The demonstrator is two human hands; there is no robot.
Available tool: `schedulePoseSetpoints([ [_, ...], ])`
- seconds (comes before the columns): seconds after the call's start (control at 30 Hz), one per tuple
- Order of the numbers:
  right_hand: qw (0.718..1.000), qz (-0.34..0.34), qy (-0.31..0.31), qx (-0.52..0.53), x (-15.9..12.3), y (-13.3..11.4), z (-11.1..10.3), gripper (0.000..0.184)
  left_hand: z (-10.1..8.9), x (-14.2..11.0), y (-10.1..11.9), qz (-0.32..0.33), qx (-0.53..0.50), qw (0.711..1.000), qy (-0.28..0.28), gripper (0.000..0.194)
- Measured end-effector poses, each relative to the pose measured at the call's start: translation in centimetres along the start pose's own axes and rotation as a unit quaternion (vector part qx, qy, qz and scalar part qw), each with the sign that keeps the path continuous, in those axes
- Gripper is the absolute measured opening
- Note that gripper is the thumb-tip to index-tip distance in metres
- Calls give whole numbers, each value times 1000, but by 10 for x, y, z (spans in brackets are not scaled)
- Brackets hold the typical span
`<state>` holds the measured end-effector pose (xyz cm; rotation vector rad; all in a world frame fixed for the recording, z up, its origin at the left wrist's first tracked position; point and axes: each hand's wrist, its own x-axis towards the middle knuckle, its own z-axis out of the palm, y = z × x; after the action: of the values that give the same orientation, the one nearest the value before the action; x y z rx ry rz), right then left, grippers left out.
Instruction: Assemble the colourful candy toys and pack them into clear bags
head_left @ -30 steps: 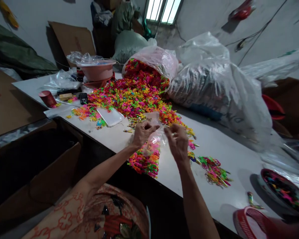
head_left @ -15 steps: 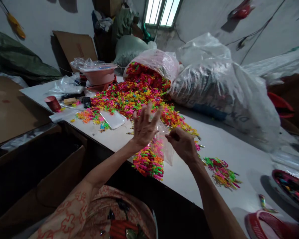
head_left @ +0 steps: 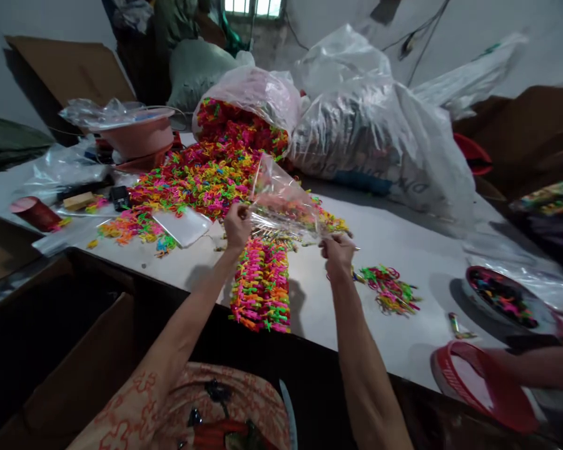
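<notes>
Head view, left fingers [head_left: 241, 212]: mine, pinched together on one edge of the clear plastic bag [head_left: 286, 194].
Right fingers [head_left: 336, 241]: mine, clamped on its opposite corner.
Bag: stretched between my hands, above the bench [head_left: 380, 225].
Colourful rows [head_left: 260, 287]: just below the bag, at my edge of the bench.
Loose heap [head_left: 192, 175]: beyond, spilling from the pinkish sack [head_left: 258, 94].
</notes>
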<state>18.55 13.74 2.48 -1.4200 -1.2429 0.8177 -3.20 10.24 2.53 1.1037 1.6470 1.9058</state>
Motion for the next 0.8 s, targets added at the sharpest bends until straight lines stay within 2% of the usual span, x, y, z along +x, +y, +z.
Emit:
schedulePoseSetpoints([
  [0.03, 999, 27, -24, 33, 3, 8, 8, 32, 0, 5, -17, -102, -44, 994, -25, 18],
  [0.1, 992, 71, -53, 92, 12, 22, 24, 36, -1, 15, -43, -200, -76, 975, -61, 25],
  [0.23, 979, 102, -82, 158, 30, 44, 50, 37, -3, 30, -71, -214, -69, 970, -89, 21],
  [0.3, 976, 108, -89, 167, 31, 55, 59, 37, -4, 29, -80, -204, -53, 973, -95, 16],
  [0.4, 979, 109, -90, 148, 17, 72, 67, 37, -8, 17, -95, -171, -8, 981, -97, 15],
  [0.5, 990, 56, -82, 98, -8, 82, 67, 38, -18, -2, -108, -142, 36, 986, -82, 18],
  [0.6, 997, -39, -64, 10, -33, 89, 56, 34, -32, -21, -115, -70, 100, 989, -86, 9],
  [0.7, 996, -75, -35, -34, -53, 99, 39, 23, -45, -38, -119, 11, 201, 971, -132, 11],
  [0.8, 993, -110, -19, -48, -70, 111, 22, 16, -54, -53, -121, 17, 240, 956, -167, 12],
])
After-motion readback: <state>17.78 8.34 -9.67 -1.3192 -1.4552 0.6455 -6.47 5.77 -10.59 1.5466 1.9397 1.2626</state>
